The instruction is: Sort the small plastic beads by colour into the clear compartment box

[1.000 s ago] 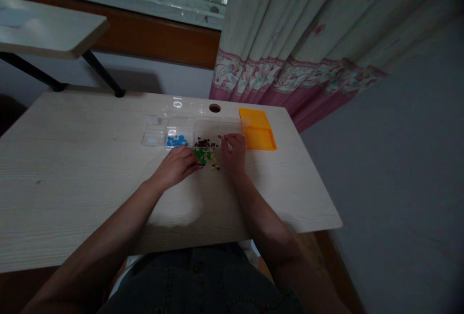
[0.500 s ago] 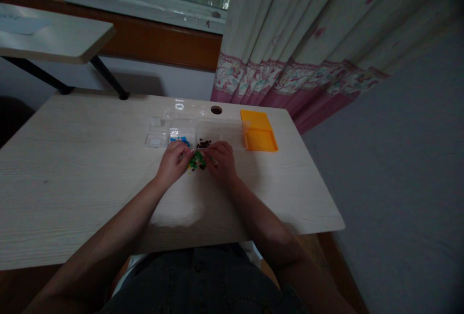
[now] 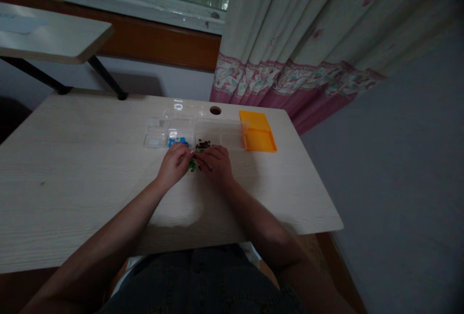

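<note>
A small heap of green and yellowish beads [image 3: 193,163] lies on the pale wooden table [image 3: 90,169], mostly covered by my hands. My left hand [image 3: 173,164] and my right hand [image 3: 216,164] rest on either side of the heap, fingers curled inward and nearly touching over it. What the fingertips hold is hidden. Just behind them stands a clear plastic box with compartments [image 3: 159,133]; one holds blue beads [image 3: 177,141], the one beside it dark brown beads [image 3: 203,145].
An orange lid or tray [image 3: 258,132] lies right of the clear box. A round cable hole [image 3: 215,110] is near the table's far edge. A second table [image 3: 50,38] stands at the back left, a curtain [image 3: 290,38] hangs at the back right.
My right hand came back from beside the clear box to the bead heap. Both hands have closed in over the beads, hiding most of them.
</note>
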Demonstrator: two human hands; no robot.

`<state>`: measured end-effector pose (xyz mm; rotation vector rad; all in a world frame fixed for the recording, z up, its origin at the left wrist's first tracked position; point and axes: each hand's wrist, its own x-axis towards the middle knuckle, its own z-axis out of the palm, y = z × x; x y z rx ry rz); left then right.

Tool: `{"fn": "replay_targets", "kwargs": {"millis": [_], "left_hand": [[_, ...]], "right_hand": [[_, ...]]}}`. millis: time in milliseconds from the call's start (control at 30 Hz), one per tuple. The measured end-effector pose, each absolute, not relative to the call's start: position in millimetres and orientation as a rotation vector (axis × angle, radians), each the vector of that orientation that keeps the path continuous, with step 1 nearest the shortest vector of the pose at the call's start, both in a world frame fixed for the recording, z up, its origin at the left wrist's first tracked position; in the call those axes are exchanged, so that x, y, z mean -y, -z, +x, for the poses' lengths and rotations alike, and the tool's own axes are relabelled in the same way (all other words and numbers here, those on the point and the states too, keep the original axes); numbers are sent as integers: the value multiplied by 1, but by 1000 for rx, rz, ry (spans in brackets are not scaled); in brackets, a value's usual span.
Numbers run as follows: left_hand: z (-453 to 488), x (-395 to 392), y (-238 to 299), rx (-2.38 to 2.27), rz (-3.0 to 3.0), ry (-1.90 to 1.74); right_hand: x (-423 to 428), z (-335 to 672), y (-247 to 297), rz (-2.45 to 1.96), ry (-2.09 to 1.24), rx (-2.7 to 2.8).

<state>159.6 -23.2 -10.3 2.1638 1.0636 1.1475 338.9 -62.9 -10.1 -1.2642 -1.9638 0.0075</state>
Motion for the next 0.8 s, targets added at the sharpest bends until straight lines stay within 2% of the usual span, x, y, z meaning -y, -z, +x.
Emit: {"fn": "replay_targets", "kwargs": {"millis": [467,800], "left_hand": [[159,24,8,-1094,2246,-1103],[152,20,8,-1175,2199,-1207]], "right_hand": [[59,350,6,-1261,-73,1992],[39,384,13,-1543,40,1604]]}}
